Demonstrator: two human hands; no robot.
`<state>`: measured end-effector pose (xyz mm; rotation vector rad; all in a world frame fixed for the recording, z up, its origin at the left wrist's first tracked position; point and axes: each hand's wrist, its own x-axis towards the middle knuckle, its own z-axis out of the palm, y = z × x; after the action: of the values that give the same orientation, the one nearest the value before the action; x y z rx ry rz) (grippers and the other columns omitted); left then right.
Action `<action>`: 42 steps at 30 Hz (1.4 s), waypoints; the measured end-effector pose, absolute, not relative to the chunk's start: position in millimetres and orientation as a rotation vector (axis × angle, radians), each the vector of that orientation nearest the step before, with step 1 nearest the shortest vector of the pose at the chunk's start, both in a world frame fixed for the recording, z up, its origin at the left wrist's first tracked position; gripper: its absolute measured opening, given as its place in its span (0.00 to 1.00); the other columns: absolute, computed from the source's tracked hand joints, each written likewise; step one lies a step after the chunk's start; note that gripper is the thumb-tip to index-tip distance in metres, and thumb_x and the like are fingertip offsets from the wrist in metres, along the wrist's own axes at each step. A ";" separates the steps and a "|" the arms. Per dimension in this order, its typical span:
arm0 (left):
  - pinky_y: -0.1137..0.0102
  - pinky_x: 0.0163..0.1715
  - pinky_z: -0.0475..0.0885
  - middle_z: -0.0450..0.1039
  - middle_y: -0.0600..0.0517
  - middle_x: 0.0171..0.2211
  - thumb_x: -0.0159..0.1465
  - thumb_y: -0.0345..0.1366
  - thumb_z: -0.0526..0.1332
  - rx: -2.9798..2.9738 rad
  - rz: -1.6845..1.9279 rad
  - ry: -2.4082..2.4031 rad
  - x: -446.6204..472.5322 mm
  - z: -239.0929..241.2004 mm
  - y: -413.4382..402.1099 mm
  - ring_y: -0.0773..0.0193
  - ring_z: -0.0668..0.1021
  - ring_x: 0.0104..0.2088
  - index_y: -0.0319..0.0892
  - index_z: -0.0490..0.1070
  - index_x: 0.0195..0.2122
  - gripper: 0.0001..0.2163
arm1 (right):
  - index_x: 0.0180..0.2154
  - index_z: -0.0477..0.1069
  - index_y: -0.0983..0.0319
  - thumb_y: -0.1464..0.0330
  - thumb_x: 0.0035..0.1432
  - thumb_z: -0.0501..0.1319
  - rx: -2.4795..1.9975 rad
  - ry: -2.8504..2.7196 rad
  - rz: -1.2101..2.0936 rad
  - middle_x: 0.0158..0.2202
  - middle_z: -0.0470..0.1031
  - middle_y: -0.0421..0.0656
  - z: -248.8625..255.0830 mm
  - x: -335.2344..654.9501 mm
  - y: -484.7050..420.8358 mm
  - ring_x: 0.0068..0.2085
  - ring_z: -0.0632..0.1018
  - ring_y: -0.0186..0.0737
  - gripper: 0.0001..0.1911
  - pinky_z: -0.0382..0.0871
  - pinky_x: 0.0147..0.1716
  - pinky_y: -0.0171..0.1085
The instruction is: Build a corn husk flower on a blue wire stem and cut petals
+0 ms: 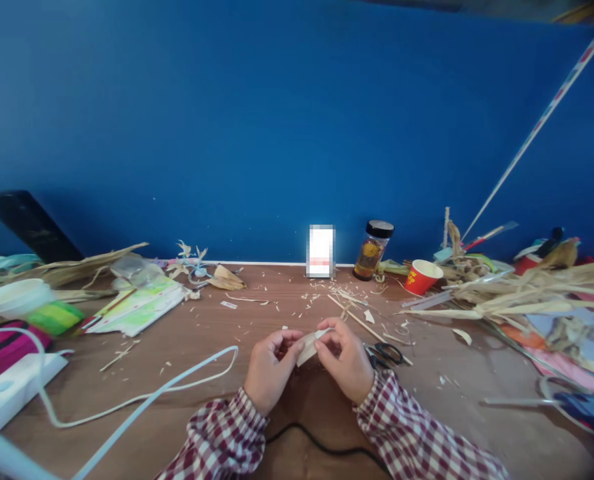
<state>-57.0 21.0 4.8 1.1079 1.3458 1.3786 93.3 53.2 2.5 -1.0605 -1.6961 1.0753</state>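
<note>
Between my two hands, above the near middle of the table, is a pale, flat strip that looks like a piece of dried corn husk [307, 352]. My left hand [273, 368] pinches its left end between thumb and fingers. The other end is pinched by my right hand [345, 359], with the fingers curled. A pair of black-handled scissors [389, 354] lies just beyond my right wrist, partly hidden by the hand. Thin pale scraps [349, 301] are scattered on the table beyond the hands.
A red paper cup [421, 277] and a dark-lidded jar [373, 251] stand near the blue wall [257, 133]. Dried husks [497, 293] pile up at right. On the left are a white power strip [19, 387], a white cable [171, 387] and a painted sheet [139, 307].
</note>
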 end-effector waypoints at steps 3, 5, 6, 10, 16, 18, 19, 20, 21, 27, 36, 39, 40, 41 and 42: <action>0.73 0.25 0.69 0.76 0.49 0.26 0.48 0.40 0.67 0.923 1.355 1.244 -58.8 -2.2 24.3 0.65 0.75 0.25 0.38 0.75 0.31 0.12 | 0.39 0.60 0.59 0.66 0.54 0.57 -1.037 -1.673 1.151 0.24 0.72 0.37 4.8 92.2 51.9 0.25 0.72 0.36 0.10 0.64 0.26 0.34; 0.74 0.25 0.69 0.76 0.50 0.27 0.46 0.40 0.68 0.765 1.356 1.179 -58.6 -3.4 25.4 0.67 0.75 0.25 0.38 0.74 0.32 0.14 | 0.40 0.60 0.59 0.65 0.56 0.56 -1.014 -1.633 1.231 0.25 0.72 0.38 5.9 92.9 52.3 0.26 0.73 0.36 0.10 0.66 0.28 0.35; 0.74 0.25 0.70 0.76 0.50 0.27 0.45 0.40 0.69 0.702 1.358 1.155 -58.3 -2.5 25.4 0.67 0.75 0.25 0.38 0.74 0.32 0.15 | 0.41 0.60 0.59 0.64 0.57 0.55 -1.002 -1.613 1.257 0.25 0.72 0.38 6.3 93.4 52.6 0.27 0.74 0.36 0.10 0.67 0.28 0.35; 0.75 0.25 0.70 0.76 0.51 0.28 0.43 0.38 0.71 0.575 1.370 1.096 -57.0 6.5 23.4 0.69 0.75 0.25 0.37 0.73 0.33 0.17 | 0.45 0.62 0.58 0.64 0.60 0.51 -0.946 -1.604 1.222 0.30 0.72 0.40 6.8 94.8 52.8 0.28 0.74 0.36 0.12 0.69 0.30 0.35; 0.77 0.23 0.70 0.77 0.50 0.30 0.43 0.37 0.71 0.566 1.352 1.062 -57.2 9.1 22.0 0.71 0.75 0.25 0.37 0.73 0.33 0.17 | 0.46 0.68 0.56 0.70 0.57 0.55 -0.889 -1.742 1.109 0.41 0.73 0.43 8.7 91.8 50.3 0.37 0.74 0.38 0.14 0.68 0.35 0.36; 0.77 0.23 0.70 0.77 0.50 0.30 0.43 0.37 0.71 0.567 1.345 1.055 -56.8 7.4 21.9 0.71 0.75 0.24 0.37 0.73 0.34 0.17 | 0.44 0.70 0.56 0.70 0.55 0.57 -0.892 -1.780 1.046 0.42 0.73 0.42 10.0 91.7 50.7 0.39 0.73 0.38 0.13 0.67 0.36 0.36; 0.77 0.23 0.70 0.76 0.50 0.29 0.43 0.37 0.71 0.572 1.340 1.055 -56.4 6.7 21.7 0.71 0.74 0.24 0.37 0.73 0.34 0.17 | 0.43 0.71 0.57 0.70 0.55 0.57 -0.891 -1.789 1.025 0.41 0.73 0.43 10.4 92.1 51.2 0.39 0.73 0.38 0.13 0.67 0.36 0.36; 0.77 0.23 0.70 0.76 0.51 0.29 0.43 0.37 0.71 0.579 1.333 1.056 -55.8 6.3 21.4 0.72 0.74 0.24 0.37 0.73 0.34 0.17 | 0.43 0.71 0.57 0.70 0.55 0.58 -0.889 -1.794 1.013 0.40 0.73 0.43 10.4 92.5 51.9 0.39 0.73 0.38 0.12 0.67 0.36 0.36; 0.77 0.23 0.69 0.76 0.51 0.28 0.44 0.37 0.71 0.590 1.328 1.056 -55.2 6.2 21.1 0.72 0.74 0.23 0.37 0.73 0.34 0.17 | 0.42 0.71 0.57 0.70 0.54 0.58 -0.885 -1.795 1.002 0.40 0.73 0.43 10.1 93.1 52.6 0.38 0.73 0.38 0.12 0.67 0.35 0.36; 0.77 0.23 0.69 0.76 0.51 0.28 0.45 0.38 0.70 0.637 1.325 1.083 -53.9 5.1 21.5 0.71 0.73 0.24 0.37 0.72 0.35 0.18 | 0.44 0.68 0.57 0.69 0.54 0.59 -0.838 -1.739 1.062 0.40 0.70 0.43 5.5 94.9 53.5 0.35 0.72 0.35 0.13 0.67 0.32 0.34; 0.77 0.23 0.68 0.75 0.51 0.26 0.48 0.41 0.68 0.837 1.366 1.218 -58.3 -2.8 24.3 0.71 0.73 0.23 0.36 0.70 0.38 0.19 | 0.44 0.60 0.60 0.68 0.55 0.58 -0.888 -1.610 1.386 0.26 0.69 0.37 2.3 94.6 54.6 0.26 0.70 0.32 0.14 0.62 0.25 0.31; 0.75 0.24 0.70 0.75 0.50 0.30 0.50 0.44 0.65 0.832 1.337 1.217 -55.9 1.1 22.1 0.69 0.74 0.26 0.37 0.70 0.40 0.20 | 0.43 0.59 0.60 0.69 0.54 0.58 -0.918 -1.593 1.365 0.25 0.69 0.36 -0.7 93.5 56.8 0.25 0.70 0.31 0.14 0.61 0.24 0.31; 0.74 0.25 0.72 0.74 0.49 0.31 0.50 0.44 0.65 0.823 1.310 1.205 -54.8 2.3 21.1 0.68 0.74 0.27 0.37 0.69 0.41 0.20 | 0.43 0.58 0.60 0.69 0.54 0.58 -0.921 -1.590 1.354 0.25 0.69 0.36 -1.4 93.1 57.3 0.25 0.70 0.31 0.15 0.62 0.24 0.31; 0.72 0.26 0.73 0.74 0.49 0.33 0.50 0.43 0.66 0.816 1.278 1.187 -53.8 3.1 20.1 0.67 0.75 0.28 0.37 0.68 0.43 0.21 | 0.44 0.58 0.60 0.70 0.53 0.58 -0.922 -1.592 1.339 0.25 0.69 0.36 -2.1 92.9 57.4 0.25 0.70 0.32 0.15 0.62 0.24 0.32; 0.71 0.27 0.73 0.74 0.49 0.34 0.49 0.43 0.66 0.810 1.247 1.171 -53.0 3.5 19.3 0.66 0.75 0.29 0.38 0.67 0.43 0.22 | 0.44 0.58 0.60 0.70 0.53 0.58 -0.923 -1.598 1.323 0.25 0.70 0.36 -2.5 92.7 57.4 0.25 0.71 0.32 0.15 0.62 0.25 0.32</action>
<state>-53.0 19.3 3.5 0.8098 1.1712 1.2467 92.7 57.4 -2.5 -0.9229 -1.5984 1.3231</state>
